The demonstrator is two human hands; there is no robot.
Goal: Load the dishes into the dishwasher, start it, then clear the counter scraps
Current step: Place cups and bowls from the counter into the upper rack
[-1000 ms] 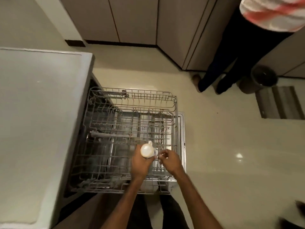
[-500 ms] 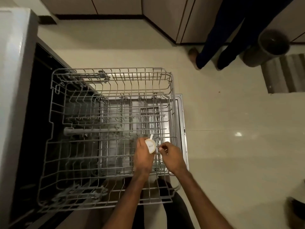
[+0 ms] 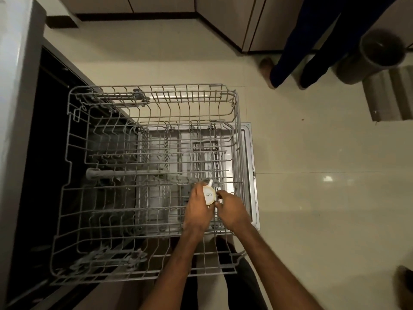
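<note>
One cup (image 3: 209, 195), base up, handle pointing away, left hand (image 3: 197, 211) gripping

The rack (image 3: 156, 101) stands pulled out to the right of the dishwasher (image 3: 51, 153), over its open door (image 3: 251, 153). The cup (image 3: 209, 195) is above the rack's near right part, held between the left hand (image 3: 197, 213) and right hand (image 3: 233, 210). Far right, a bin (image 3: 357, 68) stands just beside a person's legs (image 3: 297, 48).

Head camera, steep downward view, close over pulled-out dishwasher rack (image 3: 152, 175).
</note>
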